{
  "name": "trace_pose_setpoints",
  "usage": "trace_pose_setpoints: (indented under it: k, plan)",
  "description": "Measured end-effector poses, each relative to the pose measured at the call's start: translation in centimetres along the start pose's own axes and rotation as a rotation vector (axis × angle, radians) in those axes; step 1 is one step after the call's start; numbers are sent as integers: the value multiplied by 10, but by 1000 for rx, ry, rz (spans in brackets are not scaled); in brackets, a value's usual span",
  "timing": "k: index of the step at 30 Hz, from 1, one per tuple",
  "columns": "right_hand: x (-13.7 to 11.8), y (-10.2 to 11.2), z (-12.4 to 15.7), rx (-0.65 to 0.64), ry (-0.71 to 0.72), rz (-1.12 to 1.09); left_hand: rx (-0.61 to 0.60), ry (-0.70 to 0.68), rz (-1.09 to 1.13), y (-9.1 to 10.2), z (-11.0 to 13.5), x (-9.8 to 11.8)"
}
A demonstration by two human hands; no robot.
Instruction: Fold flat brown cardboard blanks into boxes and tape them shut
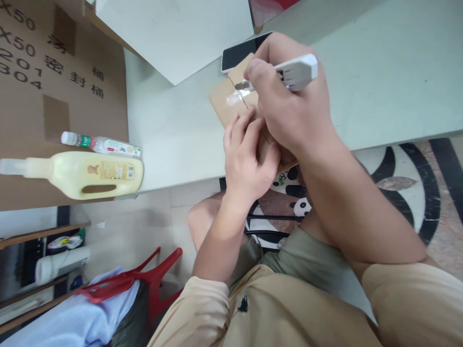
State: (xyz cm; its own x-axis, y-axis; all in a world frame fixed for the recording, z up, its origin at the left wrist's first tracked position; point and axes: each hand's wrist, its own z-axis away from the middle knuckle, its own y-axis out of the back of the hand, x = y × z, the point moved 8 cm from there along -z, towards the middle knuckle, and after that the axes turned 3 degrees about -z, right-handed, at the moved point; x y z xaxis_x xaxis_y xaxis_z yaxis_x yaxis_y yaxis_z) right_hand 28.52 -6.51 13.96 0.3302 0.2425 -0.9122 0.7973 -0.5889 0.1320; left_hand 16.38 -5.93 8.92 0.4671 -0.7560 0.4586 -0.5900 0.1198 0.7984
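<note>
A small brown cardboard box (223, 102) sits at the table's near edge, with clear tape (233, 98) across its top seam. My left hand (249, 153) grips the box from the near side, its bent fingers pressing on the top and the thumb lying toward the right. Closed in a fist, my right hand (293, 103) holds a white utility knife (303, 72). The blade end points left and down and meets the box at the taped seam. My hands cover much of the box's right part.
Behind the box lies a dark-screened phone or tablet (238, 56). A white box (177, 33) stands at the back. To the left are a large carton (97, 113), a yellow jug (72, 176) and a clear bottle (117, 146). A red chair (155, 279) stands below.
</note>
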Motion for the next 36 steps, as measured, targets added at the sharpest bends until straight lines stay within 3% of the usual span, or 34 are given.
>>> trace_pose_setpoints:
  k: [13, 23, 26, 36]
  plan:
    - [0, -9, 1, -198, -70, 156, -9, -14, 109, -4, -3, -4]
    - [2, -3, -2, -70, -72, 137, 48, 16, 210, 1, 1, -4]
    - [3, -3, -1, -93, -83, 176, 78, 30, 243, 6, 4, -5]
    - [3, 2, 0, -3, -67, 82, 62, 30, 248, 2, 4, -8]
